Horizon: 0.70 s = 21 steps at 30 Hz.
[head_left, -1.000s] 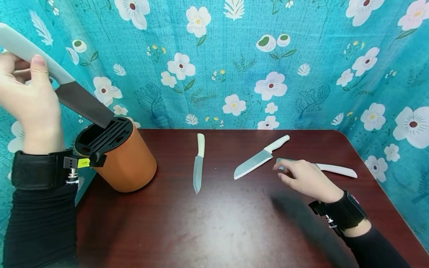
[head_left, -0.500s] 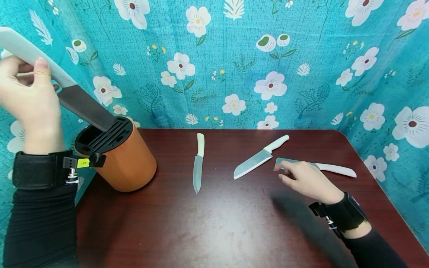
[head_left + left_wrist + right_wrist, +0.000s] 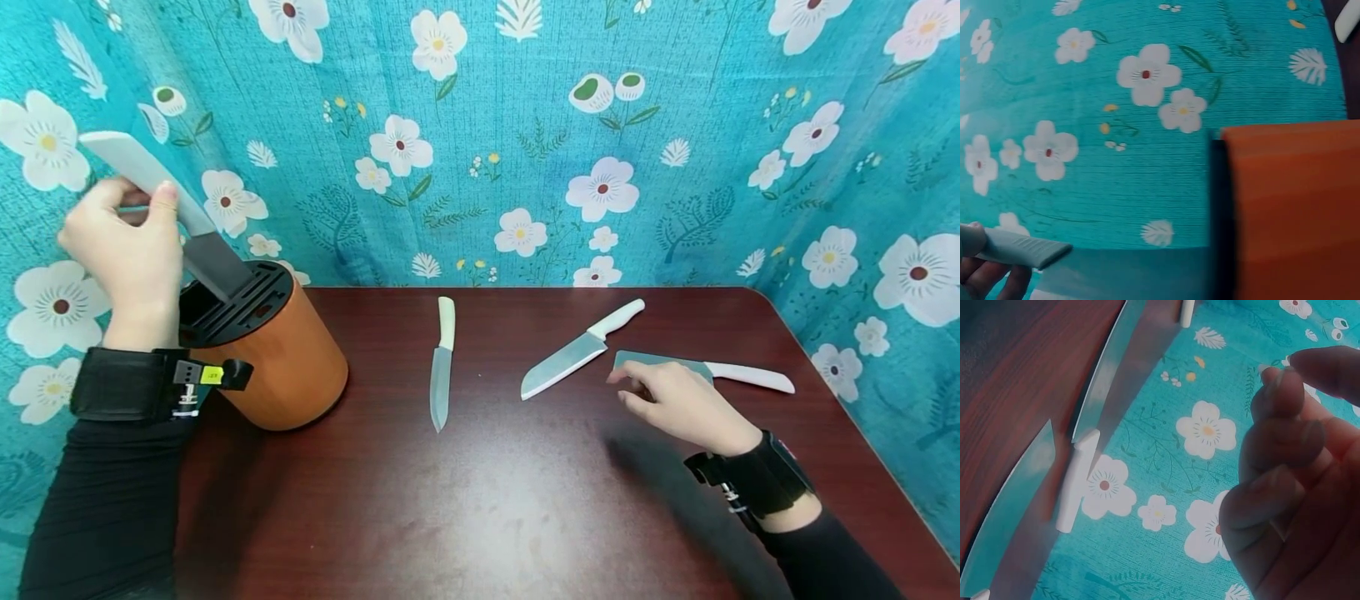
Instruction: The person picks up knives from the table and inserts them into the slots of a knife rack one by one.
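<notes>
Left hand (image 3: 127,250) grips knife (image 3: 161,196) handle, blade tip entering block (image 3: 258,346) slot; next needs straight push down. Right hand (image 3: 678,404), fingers loosely curled, hovers over cleaver (image 3: 663,364).

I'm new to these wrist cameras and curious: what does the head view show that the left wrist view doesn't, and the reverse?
Only the head view shows the dark wooden table, three white-handled knives lying on it, and the right hand by the rightmost one. Only the left wrist view shows the holder's side wall up close. Both share the round orange knife holder, the left hand gripping a dark-bladed, pale-handled knife, and the floral turquoise curtain.
</notes>
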{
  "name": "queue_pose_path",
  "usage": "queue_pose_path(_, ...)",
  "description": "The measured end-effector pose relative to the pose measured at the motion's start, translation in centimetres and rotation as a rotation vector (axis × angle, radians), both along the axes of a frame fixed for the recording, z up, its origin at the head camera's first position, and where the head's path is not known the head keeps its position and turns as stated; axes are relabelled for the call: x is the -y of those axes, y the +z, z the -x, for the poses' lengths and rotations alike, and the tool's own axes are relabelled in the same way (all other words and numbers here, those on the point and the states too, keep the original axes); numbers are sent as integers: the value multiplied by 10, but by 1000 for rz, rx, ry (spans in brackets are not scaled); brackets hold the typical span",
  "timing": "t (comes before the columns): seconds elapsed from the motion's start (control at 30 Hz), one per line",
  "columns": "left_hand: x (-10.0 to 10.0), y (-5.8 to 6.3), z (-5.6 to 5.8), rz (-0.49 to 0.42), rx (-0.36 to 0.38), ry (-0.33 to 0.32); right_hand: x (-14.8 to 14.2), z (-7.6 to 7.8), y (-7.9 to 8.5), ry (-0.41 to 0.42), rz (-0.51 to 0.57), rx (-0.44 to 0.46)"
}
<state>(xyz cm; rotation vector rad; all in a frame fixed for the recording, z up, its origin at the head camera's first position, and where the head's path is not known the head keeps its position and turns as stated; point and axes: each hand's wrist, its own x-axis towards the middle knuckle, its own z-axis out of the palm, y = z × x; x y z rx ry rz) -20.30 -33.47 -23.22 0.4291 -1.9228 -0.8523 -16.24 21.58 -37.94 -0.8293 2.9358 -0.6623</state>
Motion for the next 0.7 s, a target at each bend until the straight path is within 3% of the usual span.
queue_pose_path(0.23, 9, -17, 0, -92, 166, -46, 2, -1, -2, -8, -2, 26)
queue_pose_path(0.5, 14, -30, -2, -73, 381, -39, 3, 1, -7, -15, 7, 58)
queue_pose_path(0.6, 13, -31, -3, -84, 429, -60, 4, 2, -8, -10, 11, 68)
queue_pose_path(0.7, 12, -31, -4, -95, 428, -57, 4, 2, -8, -8, 12, 73)
